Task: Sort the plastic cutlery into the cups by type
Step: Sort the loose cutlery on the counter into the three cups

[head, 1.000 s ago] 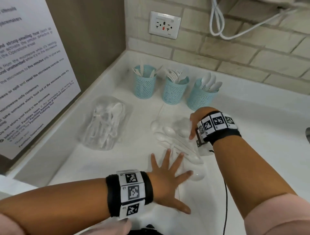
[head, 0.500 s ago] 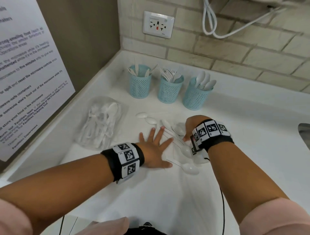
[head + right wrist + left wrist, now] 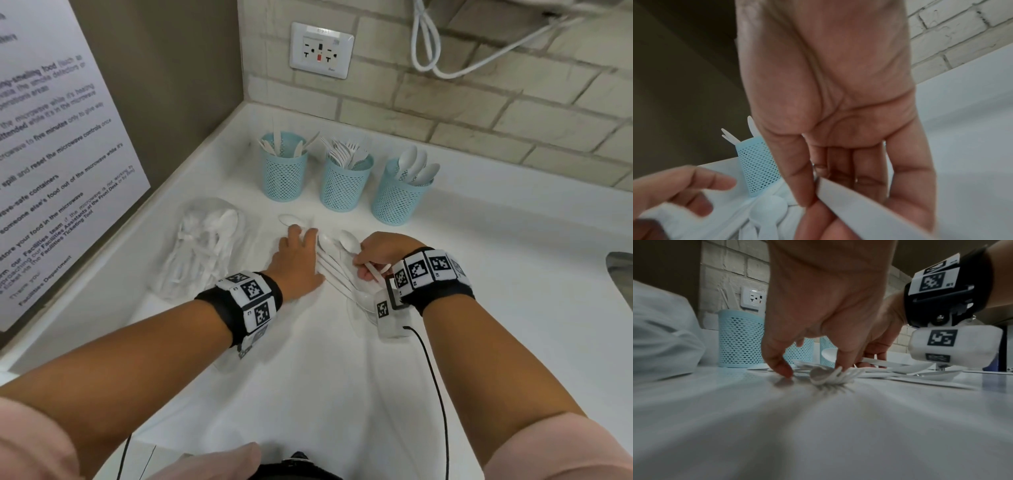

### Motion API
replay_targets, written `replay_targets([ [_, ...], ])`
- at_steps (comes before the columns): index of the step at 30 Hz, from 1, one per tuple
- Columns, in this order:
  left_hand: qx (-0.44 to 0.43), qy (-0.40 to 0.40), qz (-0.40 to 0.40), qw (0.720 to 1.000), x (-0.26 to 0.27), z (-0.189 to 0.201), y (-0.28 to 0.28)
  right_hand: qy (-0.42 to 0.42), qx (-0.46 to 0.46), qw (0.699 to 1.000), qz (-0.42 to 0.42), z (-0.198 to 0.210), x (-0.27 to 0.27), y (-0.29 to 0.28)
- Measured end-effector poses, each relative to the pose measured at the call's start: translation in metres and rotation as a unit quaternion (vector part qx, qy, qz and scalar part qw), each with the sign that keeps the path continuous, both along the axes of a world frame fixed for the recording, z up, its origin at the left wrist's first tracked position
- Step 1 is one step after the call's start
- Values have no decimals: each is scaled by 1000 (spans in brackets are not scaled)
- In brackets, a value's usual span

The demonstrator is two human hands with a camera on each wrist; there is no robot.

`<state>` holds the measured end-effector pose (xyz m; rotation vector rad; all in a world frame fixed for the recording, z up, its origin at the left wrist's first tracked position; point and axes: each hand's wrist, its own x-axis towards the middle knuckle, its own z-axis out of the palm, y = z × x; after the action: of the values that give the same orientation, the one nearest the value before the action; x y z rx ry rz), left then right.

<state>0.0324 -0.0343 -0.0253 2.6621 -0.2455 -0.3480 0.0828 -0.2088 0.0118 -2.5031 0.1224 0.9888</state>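
Three blue mesh cups stand in a row at the back: knives on the left, forks in the middle, spoons on the right. Several loose white spoons lie fanned on the counter between my hands. My left hand lies over their left side, fingers stretched out and pressing on them; the left wrist view shows the fingertips on the bunched handles. My right hand pinches one spoon by its handle between thumb and forefinger, bowl pointing toward the cups.
A clear plastic bag holding more white cutlery lies at the left by the side wall. A notice board leans there. The brick wall carries a socket and white cables. A cable trails from my right wrist.
My left hand slid forward and right onto the spoons. My right hand, which was lying over the pile, now pinches one spoon by its handle.
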Motion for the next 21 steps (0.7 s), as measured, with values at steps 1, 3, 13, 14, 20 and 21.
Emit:
replay_targets([
  [1,-21,5,28,999,1,1,0,-1,13,1000,-16,-1,0,0],
  [3,-57,21,64,996,5,2,2,-3,29,999,-31,-2,1,1],
  [13,-211,112,181,954,18,4,19,-86,-11,995,-48,-14,-1,13],
  [14,-240,128,199,942,18,4,19,-101,-18,994,-47,-17,-1,15],
  [20,-346,193,247,884,16,12,14,-178,-73,981,-19,-23,2,29],
  [21,-352,206,243,880,15,13,13,-175,-81,981,-15,-23,3,32],
])
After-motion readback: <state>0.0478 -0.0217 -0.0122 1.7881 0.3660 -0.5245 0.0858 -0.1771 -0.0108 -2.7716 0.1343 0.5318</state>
